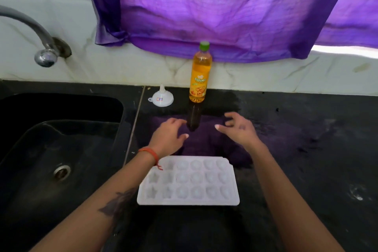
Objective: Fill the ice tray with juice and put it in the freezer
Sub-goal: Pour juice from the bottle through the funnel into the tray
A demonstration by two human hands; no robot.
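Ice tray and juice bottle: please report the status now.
Left hand and right hand open, reaching, holding nothing. Juice bottle capped, upright. Ice tray empty. Nothing blocking.

Ice tray (188, 182) lies on the countertop (296, 149), nearest the person. Juice bottle (200, 72) stands upright behind it, against the wall. Funnel (161, 98) sits inverted just left of the bottle. Sink (61, 149) lies left of all, tap (38, 39) above it.
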